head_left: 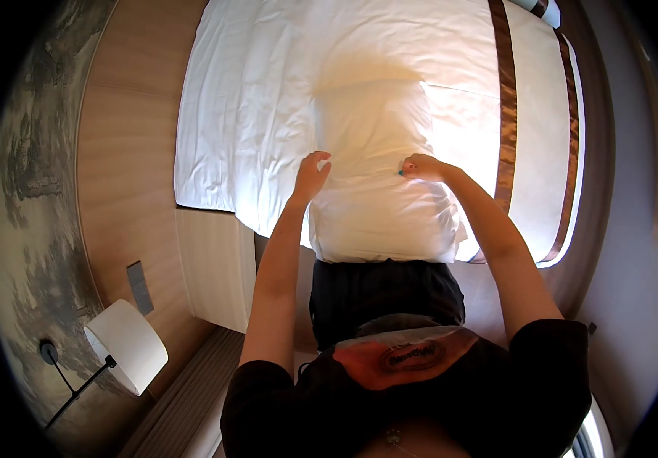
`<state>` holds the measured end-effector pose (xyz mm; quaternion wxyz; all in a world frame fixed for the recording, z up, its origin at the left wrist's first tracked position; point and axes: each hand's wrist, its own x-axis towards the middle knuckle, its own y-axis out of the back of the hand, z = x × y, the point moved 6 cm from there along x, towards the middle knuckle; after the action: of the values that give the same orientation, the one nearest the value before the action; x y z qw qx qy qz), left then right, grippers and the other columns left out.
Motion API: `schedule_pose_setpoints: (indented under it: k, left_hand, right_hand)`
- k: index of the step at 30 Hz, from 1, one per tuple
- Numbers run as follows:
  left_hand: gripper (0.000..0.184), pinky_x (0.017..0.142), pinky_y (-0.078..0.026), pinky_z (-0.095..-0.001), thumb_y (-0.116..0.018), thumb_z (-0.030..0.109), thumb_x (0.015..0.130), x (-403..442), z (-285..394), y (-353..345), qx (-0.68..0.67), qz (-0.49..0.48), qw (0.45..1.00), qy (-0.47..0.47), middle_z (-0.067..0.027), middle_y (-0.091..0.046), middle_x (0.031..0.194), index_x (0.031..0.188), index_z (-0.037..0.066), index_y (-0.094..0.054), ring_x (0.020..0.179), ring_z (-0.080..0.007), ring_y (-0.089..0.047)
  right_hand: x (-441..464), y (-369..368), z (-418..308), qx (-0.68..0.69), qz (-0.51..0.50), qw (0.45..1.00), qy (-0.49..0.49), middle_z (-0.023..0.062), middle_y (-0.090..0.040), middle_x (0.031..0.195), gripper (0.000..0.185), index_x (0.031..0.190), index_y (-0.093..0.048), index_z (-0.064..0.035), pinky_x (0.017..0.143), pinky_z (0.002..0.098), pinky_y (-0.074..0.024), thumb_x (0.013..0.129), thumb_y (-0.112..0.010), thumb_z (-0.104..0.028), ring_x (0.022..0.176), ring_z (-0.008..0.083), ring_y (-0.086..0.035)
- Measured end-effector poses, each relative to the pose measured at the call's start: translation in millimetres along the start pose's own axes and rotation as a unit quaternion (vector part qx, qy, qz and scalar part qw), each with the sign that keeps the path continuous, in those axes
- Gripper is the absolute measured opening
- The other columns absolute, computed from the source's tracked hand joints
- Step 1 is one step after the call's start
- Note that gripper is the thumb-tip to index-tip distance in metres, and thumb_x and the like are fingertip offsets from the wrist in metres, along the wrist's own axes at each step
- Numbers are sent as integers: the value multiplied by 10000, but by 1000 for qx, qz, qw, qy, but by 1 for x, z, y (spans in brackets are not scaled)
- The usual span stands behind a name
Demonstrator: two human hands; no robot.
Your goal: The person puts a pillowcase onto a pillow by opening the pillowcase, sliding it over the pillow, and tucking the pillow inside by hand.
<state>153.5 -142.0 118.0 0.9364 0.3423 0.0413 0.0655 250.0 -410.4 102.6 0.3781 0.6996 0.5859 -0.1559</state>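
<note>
A white pillow (374,206) lies on the bed's near edge, its lower end close to my body. At the pillow's left side my left hand (313,175) is raised with fingers curved and apart, holding nothing. My right hand (424,168) is closed above the right half of the pillow. A small blue-green bit (401,172) shows at its fingers; what it belongs to is too small to make out. White bedding (268,114) spreads under and beyond the pillow.
Brown satin bands (505,99) cross the bedding on the right. At left stand a wooden headboard panel (127,137) and a pale bedside cabinet (210,263). A wall lamp (134,343) with a white shade juts out at lower left, near a wall switch plate (139,287).
</note>
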Motion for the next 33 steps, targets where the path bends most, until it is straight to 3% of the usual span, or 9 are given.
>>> schedule_pose_setpoints:
  k: [3, 6, 10, 16, 20, 21, 25, 28, 33]
  left_hand:
    - [272, 810, -444, -371, -576, 280, 822, 6, 27, -45, -28, -216, 975, 50, -117, -616, 985, 964, 47, -591, 938, -286, -564]
    - [384, 808, -441, -372, -539, 402, 837, 1, 40, -70, 128, -383, 912, 69, -136, -621, 995, 1000, 58, -582, 955, -293, -569]
    - [476, 785, -442, -369, -564, 470, 793, 5, 49, -67, 104, -440, 883, 126, -162, -627, 967, 1029, 57, -565, 920, -310, -584]
    - [436, 761, -441, -349, -594, 437, 781, 14, 54, -53, 117, -456, 877, 97, -143, -619, 972, 996, 59, -557, 909, -271, -578]
    - [421, 746, -457, -369, -618, 434, 754, 26, 57, -40, 126, -408, 902, 70, -154, -633, 917, 927, 52, -586, 877, -298, -596]
    - [401, 735, -462, -380, -623, 425, 755, 30, 54, -38, 150, -397, 903, 63, -155, -638, 898, 908, 54, -594, 859, -308, -602]
    - [263, 661, -480, -423, -586, 330, 799, 34, 41, -43, 312, -308, 898, 37, -134, -646, 819, 829, 70, -605, 782, -309, -626]
    - [173, 593, -484, -429, -522, 235, 831, 29, 18, -48, 400, -241, 883, 42, -107, -637, 780, 795, 84, -598, 743, -291, -636]
    - [143, 590, -493, -425, -492, 185, 829, 29, -11, -33, 432, -186, 880, 70, -92, -624, 772, 790, 110, -607, 751, -281, -632]
  right_hand:
    - [-21, -4, 40, 95, 69, 992, -38, 85, -591, 950, 330, 1047, -562, -56, 794, 327, -431, 813, -600, -285, 905, 212, -544]
    - [-43, -10, 61, 127, 32, 990, -61, 99, -568, 1022, 429, 1127, -518, -68, 822, 309, -423, 781, -645, -287, 972, 216, -532]
    - [-54, -14, 67, 134, 4, 989, -66, 97, -562, 989, 468, 1114, -515, -64, 770, 306, -430, 740, -694, -281, 944, 210, -530]
    - [-42, -2, 60, 122, 72, 990, -6, 34, -498, 698, 293, 774, -456, -55, 584, 296, -400, 701, -719, -163, 696, 156, -514]
    - [-36, 17, 45, 137, 230, 963, 35, 68, -407, 575, 308, 689, -356, -55, 515, 322, -366, 703, -663, -65, 567, 179, -426]
    - [-34, 19, 40, 59, 315, 943, 90, 108, -423, 591, 288, 672, -360, -42, 521, 354, -373, 703, -646, -56, 565, 238, -464]
    - [-30, 5, 50, 50, 458, 885, 65, 127, -527, 654, 189, 746, -450, -55, 617, 394, -439, 743, -625, -128, 679, 320, -545]
    - [-29, -27, 100, 285, 417, 842, -190, 134, -600, 745, 209, 811, -474, -59, 671, 374, -464, 768, -630, -191, 752, 306, -589]
    - [-52, -81, 133, 260, 290, 894, -222, 163, -633, 843, 426, 896, -562, -36, 663, 339, -481, 791, -604, -447, 779, 255, -621]
